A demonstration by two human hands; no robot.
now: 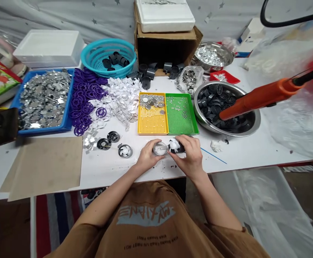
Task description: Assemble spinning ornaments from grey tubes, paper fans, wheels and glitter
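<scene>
My left hand [148, 154] is closed on a clear round cap [160, 148] with a thin wire or rod showing across it. Facing it, close by, my right hand [190, 152] grips a dark round housing [175, 145] with white fan blades inside. Whether the two parts touch, I cannot tell. To the left of my hands, a grey ring with white fan blades [125, 151] lies on the table beside two black round parts [104, 144]. A thin blue stick [213, 156] lies right of my right hand.
A yellow tray [152, 123] with metal discs and a green tray [183, 123] with small bits stand ahead. A steel bowl [255, 118] of black parts is under an orange-handled tool [258, 96]. Purple rings [83, 93], white blades [121, 89] and a blue tray [70, 96] lie left.
</scene>
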